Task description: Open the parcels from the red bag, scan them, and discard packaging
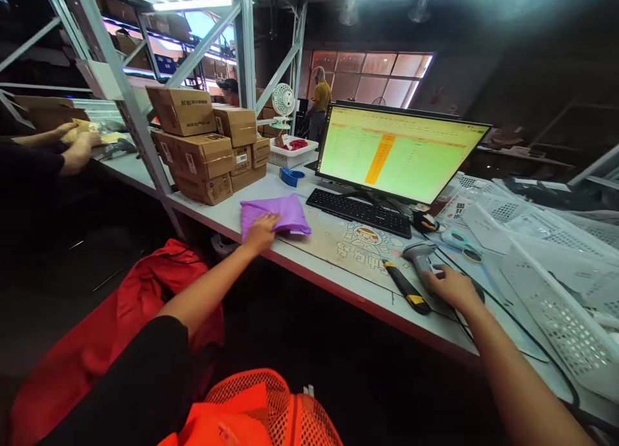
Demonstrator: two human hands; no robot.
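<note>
My left hand (261,231) reaches across the table and lies flat on the near corner of a purple mailer bag (283,212), fingers stretched out. My right hand (452,286) is closed around the handle of a grey barcode scanner (418,251) that rests on the desk mat (348,246). A black and yellow box cutter (407,287) lies just left of that hand. Behind both hands stand a black keyboard (358,212) and a monitor (399,153) showing a green and orange spreadsheet.
Stacked cardboard boxes (203,143) sit left of the bag beside a metal shelf post (140,136). White perforated baskets (556,285) crowd the right. A blue tape roll (290,176) and a white tray (293,153) lie behind. Another person's hands (77,146) work at far left; someone stands in the back.
</note>
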